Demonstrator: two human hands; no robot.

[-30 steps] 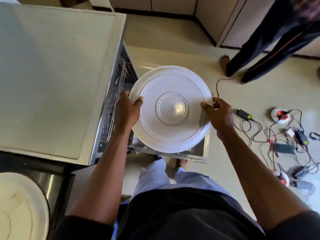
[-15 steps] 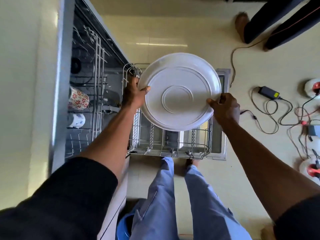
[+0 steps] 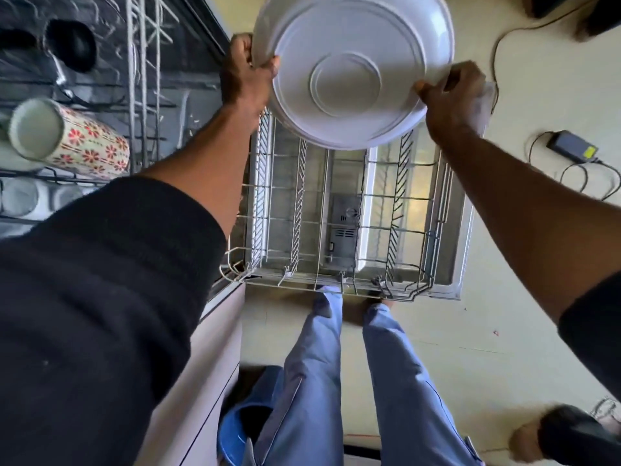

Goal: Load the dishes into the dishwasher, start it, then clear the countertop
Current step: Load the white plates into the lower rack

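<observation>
I hold a large white plate (image 3: pixel 349 68) upside down above the pulled-out lower dishwasher rack (image 3: pixel 339 216). My left hand (image 3: pixel 247 70) grips its left rim with the thumb curled over the edge. My right hand (image 3: pixel 452 94) pinches the right rim. The rack's wire tines under the plate hold nothing. Inside the open dishwasher at the left, the upper rack (image 3: pixel 141 82) carries a floral mug (image 3: pixel 72 139) lying on its side and a dark cup (image 3: pixel 72 45).
The open dishwasher door (image 3: pixel 462 250) lies flat under the rack. A power adapter (image 3: pixel 573 147) with cables lies on the floor at right. A blue bowl (image 3: pixel 235 428) sits by my feet. Another person's feet (image 3: pixel 568 437) stand at bottom right.
I have leaned down closer to the dishwasher. The plate, still in both hands, now hangs over the far end of the lower rack, and the countertop has left the view.
</observation>
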